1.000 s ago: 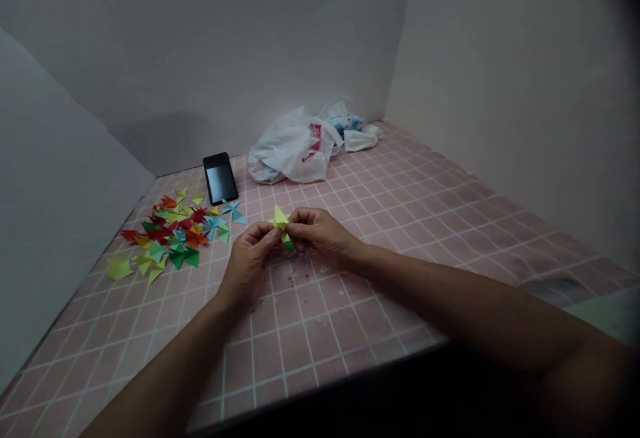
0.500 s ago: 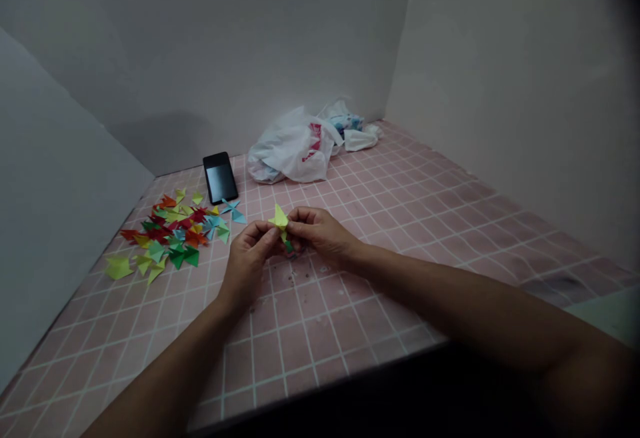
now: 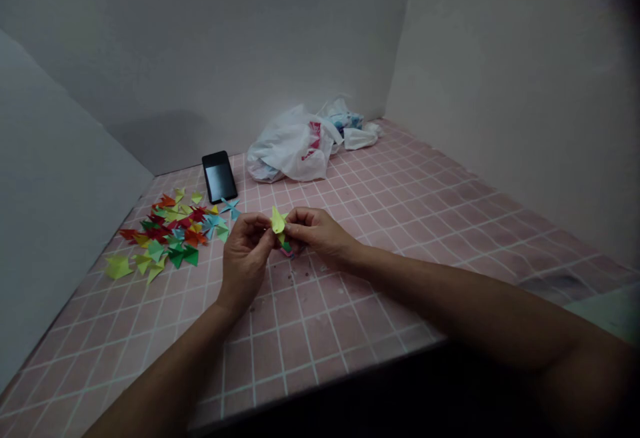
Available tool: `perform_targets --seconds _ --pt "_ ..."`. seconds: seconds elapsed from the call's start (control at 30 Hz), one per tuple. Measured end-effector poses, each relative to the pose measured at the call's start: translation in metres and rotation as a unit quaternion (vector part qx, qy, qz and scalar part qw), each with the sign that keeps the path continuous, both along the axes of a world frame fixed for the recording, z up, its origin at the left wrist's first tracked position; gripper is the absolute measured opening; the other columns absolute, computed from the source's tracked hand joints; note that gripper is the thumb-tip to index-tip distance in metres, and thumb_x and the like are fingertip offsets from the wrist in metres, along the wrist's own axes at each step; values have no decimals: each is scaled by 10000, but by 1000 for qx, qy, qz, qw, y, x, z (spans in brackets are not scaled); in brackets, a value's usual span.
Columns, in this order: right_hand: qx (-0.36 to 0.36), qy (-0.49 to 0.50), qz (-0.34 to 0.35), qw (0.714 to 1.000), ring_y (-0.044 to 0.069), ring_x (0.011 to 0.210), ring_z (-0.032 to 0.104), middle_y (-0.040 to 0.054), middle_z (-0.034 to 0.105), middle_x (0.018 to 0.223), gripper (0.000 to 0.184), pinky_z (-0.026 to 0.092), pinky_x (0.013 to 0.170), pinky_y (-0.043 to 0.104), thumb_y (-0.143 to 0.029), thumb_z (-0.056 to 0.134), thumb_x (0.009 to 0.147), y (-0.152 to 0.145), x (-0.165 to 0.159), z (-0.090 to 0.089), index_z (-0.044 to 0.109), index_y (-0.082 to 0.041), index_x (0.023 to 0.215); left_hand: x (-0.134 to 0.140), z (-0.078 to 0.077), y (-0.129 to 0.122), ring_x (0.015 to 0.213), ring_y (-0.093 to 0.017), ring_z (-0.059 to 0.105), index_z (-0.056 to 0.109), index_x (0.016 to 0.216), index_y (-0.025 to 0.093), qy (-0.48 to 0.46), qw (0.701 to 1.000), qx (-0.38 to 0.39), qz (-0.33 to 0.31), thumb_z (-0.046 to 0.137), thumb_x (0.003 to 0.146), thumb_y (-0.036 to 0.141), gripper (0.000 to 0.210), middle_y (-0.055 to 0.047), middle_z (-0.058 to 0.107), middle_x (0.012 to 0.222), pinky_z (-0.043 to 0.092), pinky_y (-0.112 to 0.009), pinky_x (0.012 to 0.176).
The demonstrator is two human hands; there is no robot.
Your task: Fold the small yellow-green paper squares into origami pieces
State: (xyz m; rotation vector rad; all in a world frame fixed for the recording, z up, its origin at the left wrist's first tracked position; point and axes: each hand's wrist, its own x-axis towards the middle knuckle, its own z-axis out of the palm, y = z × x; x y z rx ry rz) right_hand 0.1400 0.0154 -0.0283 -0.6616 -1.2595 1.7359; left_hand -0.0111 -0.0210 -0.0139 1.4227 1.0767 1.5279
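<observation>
Between my two hands is a small yellow folded-paper piece (image 3: 278, 221), its pointed tip upward. My left hand (image 3: 246, 251) pinches its left side between thumb and fingers. From the right, my right hand (image 3: 320, 235) grips it the same way. Below the yellow paper a bit of green and pink shows, partly hidden by my fingers; what it is I cannot make out. To the left of my left hand lies a loose pile of folded paper pieces (image 3: 163, 231) in red, orange, yellow, green and blue.
A black phone (image 3: 220, 178) lies behind the paper pile. Farther back, a white plastic bag (image 3: 290, 148) and a blue-patterned package (image 3: 347, 120) rest near the wall. Pink tiles with white lines cover the table (image 3: 350, 325). Walls enclose it at the left, back and right.
The yellow paper has turned and shifted slightly left, showing more of its face. My left hand has moved a little left and its fingers have shifted; my right hand stays nearly in place.
</observation>
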Motion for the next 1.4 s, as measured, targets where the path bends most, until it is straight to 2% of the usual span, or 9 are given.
perform_targets --seconds 0.1,0.27,0.4,0.5,0.6,0.67,0.9,1.23,1.4 --pt "-17 0 1 1000 71 457 504 -41 591 554 164 409 478 196 -254 673 819 1 0 1 557 -173 735 -2 0 1 691 -107 635 649 869 182 43 999 9 -4 710 816 193 82 17 646 791 548 -223 662" --pt "-50 23 22 998 75 456 520 -31 592 540 167 414 471 192 -260 665 818 1 1 1 565 -165 723 -6 -1 3 793 -116 654 652 928 199 61 998 15 -23 747 804 205 156 8 667 873 548 -219 722" --pt "-48 26 35 998 77 457 530 -24 590 532 149 407 460 184 -241 651 809 1 2 2 566 -156 720 -6 -1 4 759 -109 650 657 929 196 58 997 5 -47 765 801 220 169 8 677 859 541 -215 702" --pt "-33 26 23 999 80 453 535 -37 609 555 126 435 468 189 -231 666 790 1 2 3 559 -171 816 -5 2 4 696 -107 644 661 894 184 42 997 -14 -57 768 798 229 151 9 679 812 540 -222 657" --pt "8 44 6 999 88 462 551 -70 612 588 242 468 483 202 -241 686 785 0 3 6 542 -202 976 -4 5 3 652 -108 641 668 876 178 17 997 -37 -62 773 786 232 149 12 680 785 543 -230 617" --pt "38 51 4 998 88 472 559 -78 612 625 279 475 480 208 -257 697 786 0 4 7 539 -212 1011 -5 7 3 644 -105 636 675 865 175 8 997 -44 -59 779 778 232 147 11 681 780 540 -225 603" --pt "49 27 1 998 68 509 546 -48 618 646 191 455 484 188 -254 711 781 -2 2 8 537 -183 820 -6 9 2 661 -101 633 678 875 182 17 995 -61 -77 749 806 226 108 11 675 781 533 -210 600" --pt "45 8 -12 999 71 518 545 -50 594 648 187 452 477 194 -224 706 762 -5 0 9 526 -188 797 -5 11 0 614 -99 618 637 862 191 20 996 -64 -58 739 795 222 126 24 651 746 529 -206 553" --pt "57 34 -20 998 65 526 550 -60 596 697 193 463 489 197 -200 704 733 -4 0 8 539 -197 832 -3 12 0 634 -109 624 642 840 190 19 997 -54 -53 731 771 195 113 16 650 754 545 -225 580"
